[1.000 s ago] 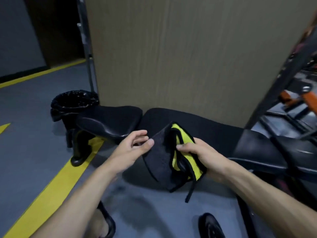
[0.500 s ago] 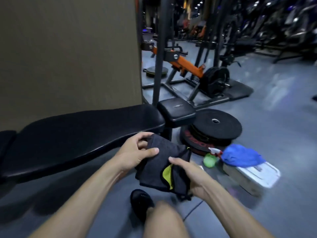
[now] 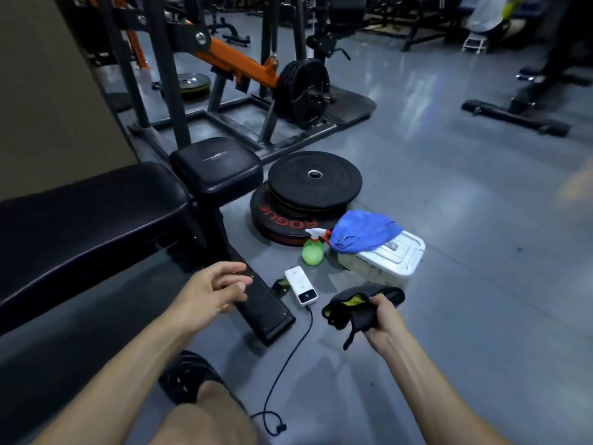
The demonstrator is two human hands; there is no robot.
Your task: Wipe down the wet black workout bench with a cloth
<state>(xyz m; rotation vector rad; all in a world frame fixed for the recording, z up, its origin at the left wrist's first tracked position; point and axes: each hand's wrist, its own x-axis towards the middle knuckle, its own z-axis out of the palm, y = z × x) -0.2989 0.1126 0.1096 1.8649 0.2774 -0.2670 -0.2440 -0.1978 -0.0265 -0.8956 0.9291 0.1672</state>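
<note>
The black padded workout bench (image 3: 83, 220) stretches across the left, with its small square end pad (image 3: 215, 168) beyond it. My right hand (image 3: 383, 319) is low on the right, over the floor, closed on a bunched black and yellow cloth (image 3: 356, 303). My left hand (image 3: 211, 292) hovers with fingers apart and nothing in it, just right of the bench's near edge and above the bench's black foot bar (image 3: 266, 313).
Stacked black weight plates (image 3: 314, 184) lie on the grey floor behind a green spray bottle (image 3: 313, 250), a blue rag (image 3: 362, 231) on a white box (image 3: 398, 258), and a white power bank (image 3: 301, 285) with cable. An orange-armed machine (image 3: 237, 64) stands behind. My shoe (image 3: 189, 377) is below.
My left hand has let go of the cloth and opened. My right hand carried the cloth down and right, away from the bench. The view swung further right.
</note>
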